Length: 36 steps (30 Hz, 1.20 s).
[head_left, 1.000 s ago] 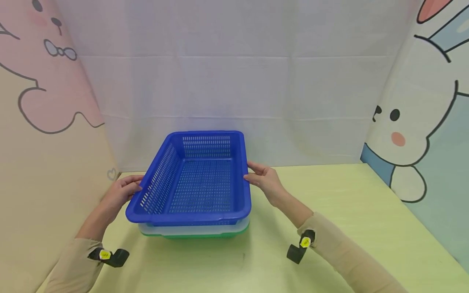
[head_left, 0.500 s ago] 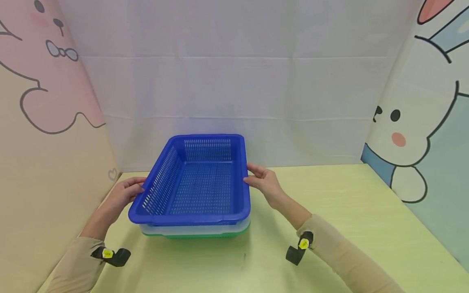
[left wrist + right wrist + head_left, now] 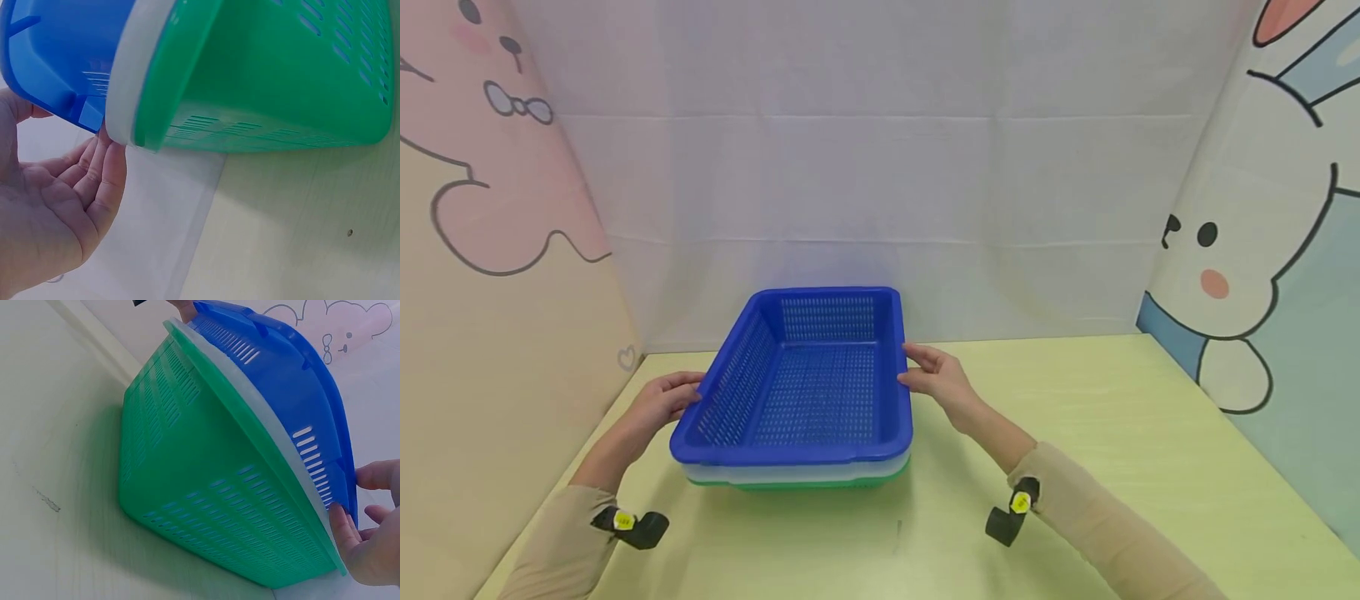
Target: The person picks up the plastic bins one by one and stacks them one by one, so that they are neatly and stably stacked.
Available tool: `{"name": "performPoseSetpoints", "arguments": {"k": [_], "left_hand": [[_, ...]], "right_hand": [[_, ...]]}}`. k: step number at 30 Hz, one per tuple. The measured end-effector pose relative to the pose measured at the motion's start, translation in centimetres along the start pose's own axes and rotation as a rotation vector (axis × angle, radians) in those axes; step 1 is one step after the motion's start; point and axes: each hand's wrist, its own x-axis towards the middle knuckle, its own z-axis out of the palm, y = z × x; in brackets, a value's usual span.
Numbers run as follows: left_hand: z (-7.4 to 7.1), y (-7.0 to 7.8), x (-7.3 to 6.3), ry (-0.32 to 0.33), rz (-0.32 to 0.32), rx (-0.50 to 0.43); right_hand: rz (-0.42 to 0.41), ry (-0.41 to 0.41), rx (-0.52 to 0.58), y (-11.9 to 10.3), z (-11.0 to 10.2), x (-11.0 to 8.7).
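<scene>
A blue plastic basket [image 3: 790,456] with slotted walls sits partly inside a whitish basket [image 3: 797,474]. That one is nested in a green basket [image 3: 187,444] standing on the table. My left hand [image 3: 658,404] holds the blue basket's left rim, with its fingers under the edge in the left wrist view. On the opposite side my right hand [image 3: 947,387] pinches the right rim between thumb and fingers. In the right wrist view, part of the blue wall still shows above the whitish rim. Most of the whitish basket is hidden between the other two.
The pale yellow-green table [image 3: 1037,467] extends to the right of the stack. A white backdrop [image 3: 880,167] rises behind it. On the left stands a panel with a pink cartoon animal [image 3: 512,183], and on the right one with a white cartoon rabbit [image 3: 1240,258].
The blue basket has sunk lower into the whitish one, and its front left corner has shifted slightly right. Both hands have come down with it, keeping hold of its rims.
</scene>
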Motion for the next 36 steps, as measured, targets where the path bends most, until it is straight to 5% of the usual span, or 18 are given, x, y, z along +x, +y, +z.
{"name": "performPoseSetpoints", "arguments": {"k": [20, 36], "left_hand": [[-0.4, -0.8, -0.2, -0.048, 0.024, 0.002], [-0.2, -0.6, -1.1, -0.019, 0.038, 0.047]], "right_hand": [[-0.019, 0.02, -0.146, 0.1, 0.4, -0.6], [-0.047, 0.005, -0.271, 0.4, -0.3, -0.9]]}}
